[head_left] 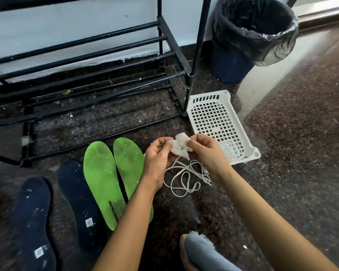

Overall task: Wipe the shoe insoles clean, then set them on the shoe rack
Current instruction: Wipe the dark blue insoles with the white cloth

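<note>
Nearest to me, at the bottom edge, is a bent leg in light blue jeans (202,253) with a frayed hem, resting on the dark speckled floor (282,153). Above it both bare forearms reach forward and the two hands meet over the floor. The left hand (159,159) has its fingers curled and pinches one end of a small crumpled white cloth (179,146). The right hand (205,151) pinches the other end of the same cloth with thumb and fingers. Just under the hands a white shoelace (186,178) lies in loose loops on the floor. The insoles are all on the floor, in front of the black shoe rack (86,61), lying side by side with the toes toward the rack. The green insole (102,182) carries dark printed letters near the heel, and the second green insole (128,163) lies just beside it on its right, its heel part hidden by the left forearm. Both show grey dirt and white specks. To the left of them lie a dark blue insole (78,202) and a second dark blue insole (33,218), each with white specks and a small white label near the heel. To the right of the rack foot a white plastic basket (249,145) stands on the floor with some white pieces (228,151) in its near corner. Behind it, by the wall, stands a bin (249,36) lined with a black bag.
</note>
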`<act>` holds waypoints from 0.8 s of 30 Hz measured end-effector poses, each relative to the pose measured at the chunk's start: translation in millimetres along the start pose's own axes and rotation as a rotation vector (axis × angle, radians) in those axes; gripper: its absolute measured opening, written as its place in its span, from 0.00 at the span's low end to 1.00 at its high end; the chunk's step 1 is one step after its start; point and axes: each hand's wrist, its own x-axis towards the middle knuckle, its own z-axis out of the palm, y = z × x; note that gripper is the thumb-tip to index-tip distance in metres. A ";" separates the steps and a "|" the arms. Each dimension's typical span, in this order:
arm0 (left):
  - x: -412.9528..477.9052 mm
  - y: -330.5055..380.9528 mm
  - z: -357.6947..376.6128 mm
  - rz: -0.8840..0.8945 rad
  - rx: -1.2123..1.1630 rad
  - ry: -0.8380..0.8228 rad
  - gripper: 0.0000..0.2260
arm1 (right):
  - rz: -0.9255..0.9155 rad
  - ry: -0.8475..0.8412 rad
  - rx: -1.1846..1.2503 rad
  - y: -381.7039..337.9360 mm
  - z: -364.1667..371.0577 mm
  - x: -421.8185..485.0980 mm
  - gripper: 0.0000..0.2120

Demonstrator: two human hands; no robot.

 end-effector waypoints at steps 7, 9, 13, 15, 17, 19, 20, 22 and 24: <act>-0.6 2.3 -11.0 0.065 0.098 0.032 0.04 | 0.081 -0.027 0.278 -2.7 9.3 -2.6 0.07; -3.2 5.2 -17.0 0.105 0.145 0.009 0.02 | 0.035 0.023 0.217 -1.0 12.4 -3.4 0.07; -9.2 14.6 -31.7 0.159 0.297 -0.032 0.05 | -0.103 0.073 -0.039 2.5 24.6 -4.7 0.09; -11.8 20.9 -42.0 0.175 0.363 -0.007 0.07 | -0.134 0.040 -0.159 2.9 36.5 -7.8 0.13; -14.9 28.1 -52.8 0.191 0.449 0.016 0.10 | -0.163 0.040 -0.226 3.8 49.6 -11.3 0.15; -16.6 34.5 -68.3 0.208 0.565 0.058 0.08 | -0.178 0.050 -0.230 2.6 62.8 -13.0 0.14; -18.3 38.1 -76.9 0.202 0.583 0.091 0.07 | -0.159 0.034 -0.184 1.1 69.6 -13.8 0.14; -20.8 44.4 -97.7 0.169 0.551 0.144 0.05 | -0.069 -0.038 0.004 -2.2 83.4 -15.7 0.13; -26.0 52.3 -118.6 0.143 0.500 0.201 0.05 | 0.071 -0.109 0.219 -5.2 98.9 -17.8 0.14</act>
